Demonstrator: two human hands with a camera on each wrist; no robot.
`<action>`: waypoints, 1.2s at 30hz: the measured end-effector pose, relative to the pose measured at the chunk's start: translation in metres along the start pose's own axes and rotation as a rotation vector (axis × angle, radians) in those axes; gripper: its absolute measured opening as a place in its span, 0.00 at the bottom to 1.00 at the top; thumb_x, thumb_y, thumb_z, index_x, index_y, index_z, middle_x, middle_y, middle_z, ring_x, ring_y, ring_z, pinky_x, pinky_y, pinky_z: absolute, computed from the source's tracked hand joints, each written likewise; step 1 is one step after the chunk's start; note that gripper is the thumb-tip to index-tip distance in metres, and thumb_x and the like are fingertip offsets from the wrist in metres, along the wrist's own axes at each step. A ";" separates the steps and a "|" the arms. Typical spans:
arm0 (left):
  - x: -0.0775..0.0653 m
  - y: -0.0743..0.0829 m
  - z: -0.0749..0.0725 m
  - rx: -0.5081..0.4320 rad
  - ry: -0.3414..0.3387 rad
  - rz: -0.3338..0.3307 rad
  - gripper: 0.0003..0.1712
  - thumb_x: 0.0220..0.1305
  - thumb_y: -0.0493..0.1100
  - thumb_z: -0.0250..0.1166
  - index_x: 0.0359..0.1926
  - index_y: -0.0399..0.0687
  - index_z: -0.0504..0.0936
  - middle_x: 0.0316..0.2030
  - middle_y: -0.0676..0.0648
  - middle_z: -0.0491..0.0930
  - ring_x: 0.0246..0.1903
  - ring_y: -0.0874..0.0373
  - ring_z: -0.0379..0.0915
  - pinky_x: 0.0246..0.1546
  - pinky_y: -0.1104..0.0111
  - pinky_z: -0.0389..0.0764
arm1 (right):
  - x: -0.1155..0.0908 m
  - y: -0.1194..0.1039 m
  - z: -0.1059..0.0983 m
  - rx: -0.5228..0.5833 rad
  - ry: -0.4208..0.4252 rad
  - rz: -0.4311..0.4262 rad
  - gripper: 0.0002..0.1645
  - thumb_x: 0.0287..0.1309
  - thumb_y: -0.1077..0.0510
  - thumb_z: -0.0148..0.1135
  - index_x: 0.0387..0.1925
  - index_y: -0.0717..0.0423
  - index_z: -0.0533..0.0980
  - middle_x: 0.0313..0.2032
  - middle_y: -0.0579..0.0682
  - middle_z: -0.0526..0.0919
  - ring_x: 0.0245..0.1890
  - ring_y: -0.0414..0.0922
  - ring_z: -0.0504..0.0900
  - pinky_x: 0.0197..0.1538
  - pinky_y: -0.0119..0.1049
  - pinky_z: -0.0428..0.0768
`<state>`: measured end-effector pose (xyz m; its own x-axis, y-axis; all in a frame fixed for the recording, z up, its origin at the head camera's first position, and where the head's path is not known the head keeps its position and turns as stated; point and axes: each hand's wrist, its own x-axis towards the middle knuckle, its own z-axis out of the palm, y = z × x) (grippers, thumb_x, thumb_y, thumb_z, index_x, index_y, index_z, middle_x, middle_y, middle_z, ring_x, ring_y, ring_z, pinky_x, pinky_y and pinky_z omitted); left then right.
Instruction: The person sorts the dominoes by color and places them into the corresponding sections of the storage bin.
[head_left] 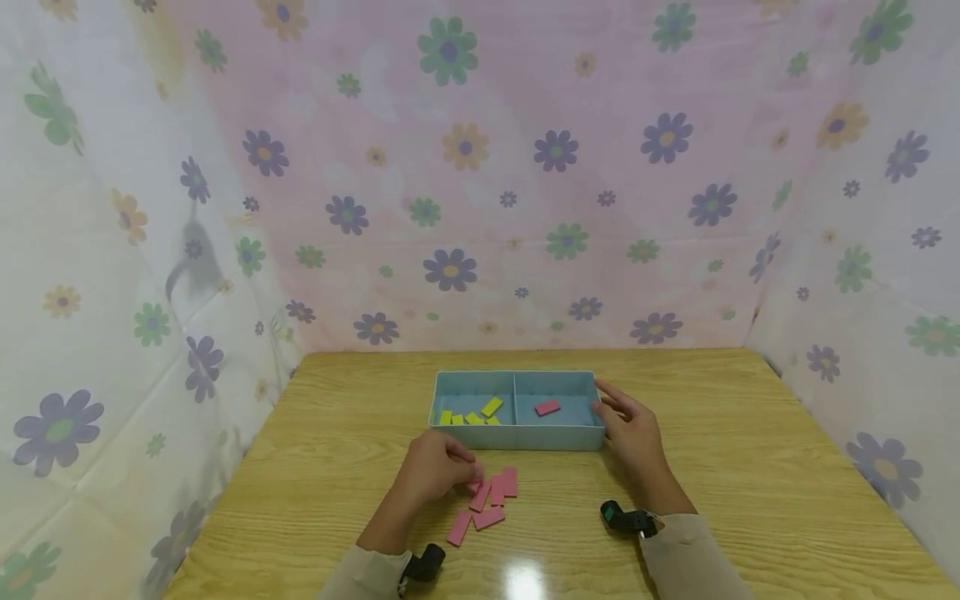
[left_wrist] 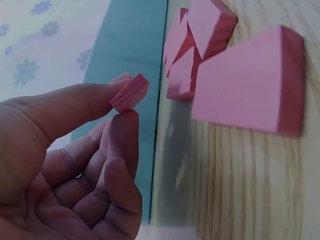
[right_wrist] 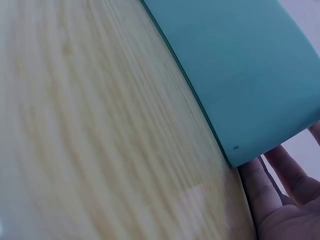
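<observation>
My left hand (head_left: pixel 435 467) pinches a pink rectangular block (left_wrist: pixel 131 94) between thumb and forefinger, just in front of the box. Below and beside it, several pink blocks (head_left: pixel 489 518) lie on the wooden table, some overlapping. A light blue two-compartment box (head_left: pixel 517 438) stands behind them. Several yellow blocks (head_left: pixel 492 407) are in its left compartment, and one pink block (head_left: pixel 548 408) lies in the right one. At the box's right end, my right hand (head_left: pixel 636 433) grips the side wall, thumb at the rim and fingers along the outside.
The wooden table (head_left: pixel 337 417) has flowered cloth (head_left: pixel 517 225) behind it and at both sides. A black camera (head_left: pixel 426 563) is strapped to the left wrist, another black camera (head_left: pixel 626 518) to the right. A glare spot shows near the table's front.
</observation>
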<state>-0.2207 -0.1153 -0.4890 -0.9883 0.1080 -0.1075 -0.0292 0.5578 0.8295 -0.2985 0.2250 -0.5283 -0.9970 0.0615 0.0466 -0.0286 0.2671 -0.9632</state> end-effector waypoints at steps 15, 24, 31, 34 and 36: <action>0.006 0.014 0.005 -0.081 0.025 0.055 0.06 0.58 0.45 0.79 0.33 0.49 0.92 0.28 0.54 0.89 0.30 0.60 0.86 0.34 0.65 0.83 | -0.002 -0.001 0.002 -0.041 0.026 -0.035 0.27 0.74 0.45 0.59 0.72 0.32 0.73 0.67 0.57 0.76 0.63 0.56 0.80 0.48 0.30 0.85; 0.007 0.027 0.006 -0.099 0.040 0.062 0.07 0.59 0.45 0.78 0.35 0.48 0.92 0.29 0.52 0.89 0.32 0.59 0.85 0.34 0.64 0.85 | -0.002 0.000 0.003 -0.079 0.049 -0.032 0.26 0.73 0.45 0.60 0.70 0.29 0.74 0.68 0.54 0.77 0.63 0.55 0.81 0.44 0.29 0.81; 0.012 0.033 0.007 -0.105 0.053 0.083 0.08 0.58 0.47 0.79 0.35 0.49 0.92 0.30 0.52 0.89 0.34 0.58 0.84 0.35 0.64 0.85 | -0.003 -0.001 0.003 -0.097 0.059 -0.039 0.26 0.74 0.45 0.59 0.70 0.29 0.74 0.68 0.54 0.77 0.62 0.55 0.81 0.42 0.29 0.81; 0.014 0.036 0.007 -0.136 0.046 0.098 0.08 0.60 0.46 0.77 0.36 0.48 0.92 0.31 0.51 0.89 0.33 0.58 0.85 0.36 0.63 0.86 | -0.003 0.000 0.004 -0.104 0.062 -0.041 0.26 0.74 0.45 0.59 0.70 0.29 0.74 0.67 0.53 0.78 0.62 0.55 0.82 0.45 0.30 0.81; 0.015 0.037 0.008 -0.162 0.041 0.101 0.08 0.60 0.46 0.77 0.37 0.47 0.92 0.31 0.51 0.89 0.33 0.58 0.86 0.37 0.61 0.87 | -0.002 0.000 0.004 -0.104 0.068 -0.047 0.26 0.74 0.44 0.59 0.70 0.30 0.74 0.67 0.53 0.78 0.62 0.55 0.82 0.48 0.32 0.82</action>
<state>-0.2357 -0.0861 -0.4644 -0.9926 0.1213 0.0008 0.0503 0.4055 0.9127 -0.2963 0.2214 -0.5296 -0.9876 0.1105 0.1118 -0.0636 0.3694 -0.9271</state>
